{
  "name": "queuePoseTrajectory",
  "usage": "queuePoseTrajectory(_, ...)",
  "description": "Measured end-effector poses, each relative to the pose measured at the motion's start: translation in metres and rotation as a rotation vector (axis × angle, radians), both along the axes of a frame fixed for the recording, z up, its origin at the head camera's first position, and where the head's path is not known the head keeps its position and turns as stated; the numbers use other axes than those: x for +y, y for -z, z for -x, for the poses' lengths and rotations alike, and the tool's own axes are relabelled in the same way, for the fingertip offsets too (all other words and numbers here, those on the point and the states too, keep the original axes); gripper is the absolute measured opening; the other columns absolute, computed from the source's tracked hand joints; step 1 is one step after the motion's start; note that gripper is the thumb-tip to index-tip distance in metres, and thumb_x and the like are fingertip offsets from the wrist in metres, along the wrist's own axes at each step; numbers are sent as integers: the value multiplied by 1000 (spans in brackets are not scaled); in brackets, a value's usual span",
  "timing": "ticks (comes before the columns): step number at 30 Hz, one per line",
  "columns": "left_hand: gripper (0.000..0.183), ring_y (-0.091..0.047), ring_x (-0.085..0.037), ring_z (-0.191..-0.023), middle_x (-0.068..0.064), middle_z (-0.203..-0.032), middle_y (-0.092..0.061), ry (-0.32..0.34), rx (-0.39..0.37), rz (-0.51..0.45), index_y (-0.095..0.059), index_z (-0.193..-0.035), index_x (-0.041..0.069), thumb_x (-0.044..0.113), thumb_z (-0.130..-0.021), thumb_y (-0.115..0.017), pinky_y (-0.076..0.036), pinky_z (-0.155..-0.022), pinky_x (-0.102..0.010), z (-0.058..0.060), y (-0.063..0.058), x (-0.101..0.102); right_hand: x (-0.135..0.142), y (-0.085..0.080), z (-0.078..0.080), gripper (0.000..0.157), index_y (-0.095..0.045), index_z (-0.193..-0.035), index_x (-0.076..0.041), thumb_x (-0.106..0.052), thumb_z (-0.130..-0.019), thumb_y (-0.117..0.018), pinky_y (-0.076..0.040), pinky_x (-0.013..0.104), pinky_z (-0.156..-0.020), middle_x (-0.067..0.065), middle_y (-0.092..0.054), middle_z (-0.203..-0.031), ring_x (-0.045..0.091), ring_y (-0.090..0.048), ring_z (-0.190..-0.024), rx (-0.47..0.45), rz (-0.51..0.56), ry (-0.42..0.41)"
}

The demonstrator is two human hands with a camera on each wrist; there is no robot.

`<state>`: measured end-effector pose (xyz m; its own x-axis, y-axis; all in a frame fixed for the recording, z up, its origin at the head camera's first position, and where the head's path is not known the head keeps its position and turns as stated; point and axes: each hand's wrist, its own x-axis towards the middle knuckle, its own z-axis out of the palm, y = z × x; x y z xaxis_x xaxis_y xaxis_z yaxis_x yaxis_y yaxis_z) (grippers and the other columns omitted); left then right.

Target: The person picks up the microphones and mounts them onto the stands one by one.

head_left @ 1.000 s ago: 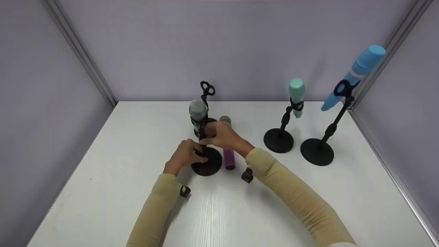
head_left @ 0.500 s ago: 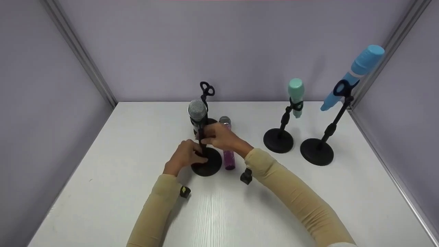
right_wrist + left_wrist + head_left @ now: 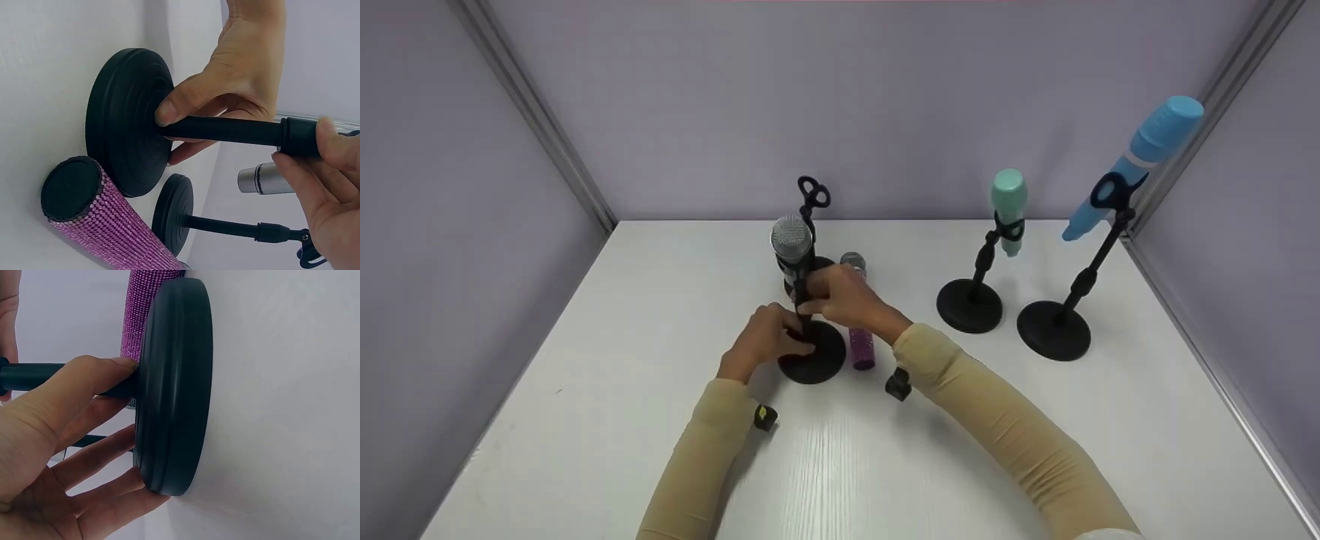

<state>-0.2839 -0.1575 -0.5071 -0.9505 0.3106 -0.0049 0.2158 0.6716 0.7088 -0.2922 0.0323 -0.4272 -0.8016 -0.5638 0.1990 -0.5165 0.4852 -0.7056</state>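
A black desk microphone stand (image 3: 823,360) stands upright mid-table, bearing a silver-headed microphone (image 3: 792,238). My left hand (image 3: 765,339) holds the foot of its pole; in the left wrist view the thumb lies along the pole and other fingers touch the round base (image 3: 174,388). Higher up, my right hand (image 3: 851,298) pinches the thicker collar (image 3: 299,136) between thumb and fingers. Beside the base lies a purple rhinestone-covered microphone (image 3: 862,349), partly hidden by my right hand in the head view. The silver microphone's lower end (image 3: 264,179) shows behind the collar in the right wrist view.
Close behind is another black stand with a vacant clip (image 3: 814,195). To the right, one stand (image 3: 970,307) carries a mint-green microphone (image 3: 1009,196), and a taller stand (image 3: 1054,331) carries a blue one (image 3: 1162,135). Panels wall in the white table (image 3: 607,360).
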Motion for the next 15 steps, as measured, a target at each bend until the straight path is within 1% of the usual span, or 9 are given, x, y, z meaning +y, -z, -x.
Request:
queuePoseTrajectory(3, 13, -72, -12, -78, -2, -85, -80, -5, -6, 15, -83, -84, 9, 11, -74, -91, -62, -77, -35, 1, 0, 0, 0, -2, 0, 12, -72, -85, -4, -9, -85, -83, -40, 25, -66, -5, -61, -72, 10, -46, -70, 15, -23, 21)
queuePoseTrajectory(5, 14, -72, -13, -79, -3, -86, -80, -13, -16, 18, -83, -85, 9, 11, -74, -91, -62, -77, -35, 0, -1, 1, 0, -3, 0, 14, -70, -83, -4, -9, -84, -83, -37, 25, -63, -8, -54, -69, 9, -45, -68, 12, -25, 21)
queuePoseTrajectory(6, 14, -72, -13, -79, -3, -86, -80, -16, -18, 20, -83, -85, 9, 11, -74, -91, -62, -77, -35, 1, -1, 0, -1, -3, 1, 15, -69, -82, -5, -10, -84, -83, -37, 25, -62, -9, -53, -69, 9, -44, -68, 10, -23, 20)
queuePoseTrajectory(9, 14, -72, -13, -78, -3, -86, -80, -16, -18, 19, -83, -84, 9, 11, -74, -92, -61, -76, -34, 1, -2, 0, -1, -3, 1, 14, -70, -83, -4, -9, -84, -83, -37, 24, -61, -8, -56, -69, 9, -45, -67, -3, -18, 15)
queuePoseTrajectory(12, 15, -72, -12, -76, -4, -85, -80, -14, -19, 22, -83, -84, 8, 12, -73, -92, -61, -74, -33, 1, -2, -1, -2, -3, 2, 11, -73, -86, -4, -8, -84, -83, -41, 23, -63, -4, -65, -73, 8, -48, -68, -18, -15, 11)
queuePoseTrajectory(15, 15, -71, -12, -76, -4, -86, -80, -9, -21, 25, -82, -84, 8, 13, -74, -92, -61, -73, -32, 0, -3, 0, -1, -3, 2, 10, -75, -90, -4, -8, -85, -83, -45, 23, -66, 2, -75, -81, 7, -53, -70, -42, -11, 5)
